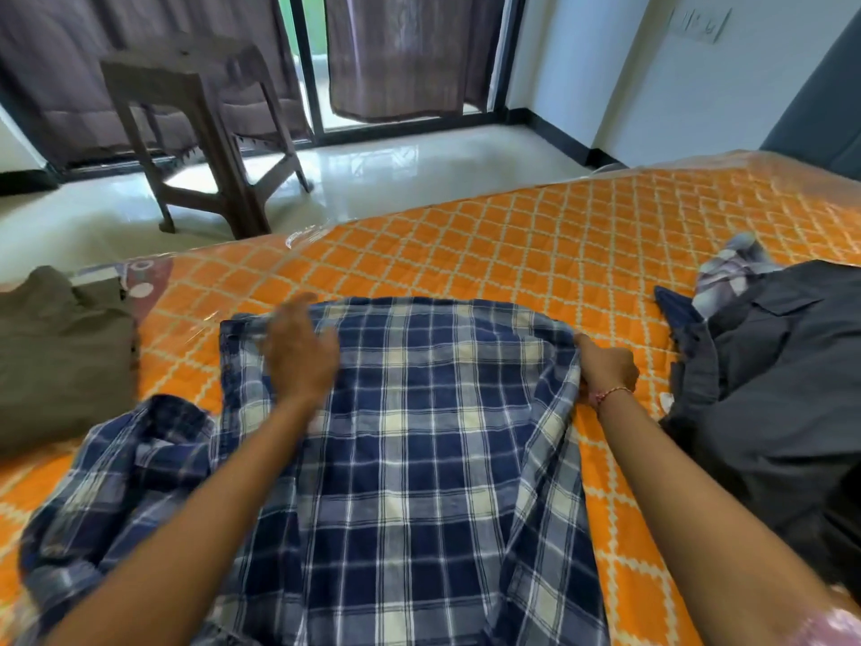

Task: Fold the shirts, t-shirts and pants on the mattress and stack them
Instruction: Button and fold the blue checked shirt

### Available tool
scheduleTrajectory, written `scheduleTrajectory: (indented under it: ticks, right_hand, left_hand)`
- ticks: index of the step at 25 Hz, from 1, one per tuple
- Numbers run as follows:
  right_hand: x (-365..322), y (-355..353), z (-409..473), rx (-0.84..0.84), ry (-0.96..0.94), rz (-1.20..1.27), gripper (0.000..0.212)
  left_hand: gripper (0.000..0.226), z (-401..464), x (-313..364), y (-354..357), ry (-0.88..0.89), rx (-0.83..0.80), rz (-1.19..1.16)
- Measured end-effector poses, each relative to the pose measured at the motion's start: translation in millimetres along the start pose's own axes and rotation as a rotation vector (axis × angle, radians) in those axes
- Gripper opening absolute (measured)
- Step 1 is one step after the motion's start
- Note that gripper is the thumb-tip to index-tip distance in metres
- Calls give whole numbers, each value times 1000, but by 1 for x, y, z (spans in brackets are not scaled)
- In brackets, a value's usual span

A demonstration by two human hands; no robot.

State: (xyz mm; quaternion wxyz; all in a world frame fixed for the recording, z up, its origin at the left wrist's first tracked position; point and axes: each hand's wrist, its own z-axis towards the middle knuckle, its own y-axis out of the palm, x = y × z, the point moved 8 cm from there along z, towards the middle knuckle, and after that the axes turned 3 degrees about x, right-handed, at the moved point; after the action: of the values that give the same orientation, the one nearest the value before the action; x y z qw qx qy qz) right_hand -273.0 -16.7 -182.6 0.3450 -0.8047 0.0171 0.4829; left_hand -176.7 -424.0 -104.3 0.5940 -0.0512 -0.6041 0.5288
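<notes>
Looking down from the head view, the blue plaid shirt (419, 435) lies spread on the orange quilted mattress (512, 235), directly in front of the person and between both arms, its long axis running away from the body toward the far edge of the bed. The right hand (608, 370) pinches the shirt's right edge, where the cloth is turned inward in a loose fold, fingers curled on the fabric. The left hand (300, 352) hovers or rests with fingers spread and relaxed over the upper left part of the shirt, blurred, holding nothing that can be made out; the two hands are well apart, one at each side of the garment. A rumpled sleeve (126, 468) trails off to the left, nearer the left hand, so that side probably needs folding in next, while the right side looks part done. One olive folded garment (60, 356) sits at the left on the mattress, likely the start of the stack. To the right lies one heap of unfolded clothes (768, 375): a dark grey piece on top, a pale checked one and a strip of dark blue showing behind it, so at least three more pieces wait. One brown chair (195, 132) stands on the floor beyond the bed.
</notes>
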Motion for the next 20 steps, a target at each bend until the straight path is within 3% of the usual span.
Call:
scheduleTrajectory:
  ticks: [2,3,5,6,8,10,12,14,16,17,18,20]
  right_hand:
    - [3,9,-5,-123,34,-96,45]
    - [2,15,-5,-185,30,-84,38]
    - [-22,16,-12,-197,-81,-29,19]
    - [-44,13,-22,-178,-191,-16,20]
    - [-87,17,-57,-198,-417,-16,31]
    - [-117,32,-95,-183,-592,-51,36]
    - [-129,62,-128,-199,-688,-121,20]
    - [-117,105,-157,-423,-726,-228,12]
    - [-94,132,-182,-658,-741,-330,33]
    - [-86,130,-186,-654,-767,-346,40]
    - [-83,119,-185,-570,-787,-321,39]
    - [-80,80,-171,-307,-764,-191,34]
  left_hand:
    - [29,-66,61,55,34,-451,-243]
    - [38,-103,83,79,-2,-683,-305]
    - [61,-162,111,110,-21,-907,-261]
    - [54,-174,119,118,10,-876,-242]
    - [10,-172,118,113,-69,-732,-294]
    - [16,-166,89,108,-411,-698,-540]
    - [6,-173,64,106,-702,-818,-743]
    - [22,-181,44,103,-805,-903,-789]
    - [16,-179,34,97,-880,-839,-844]
    - [5,-180,33,97,-919,-815,-872]
    - [9,-179,33,94,-963,-791,-900]
    - [20,-173,34,92,-1023,-727,-1006]
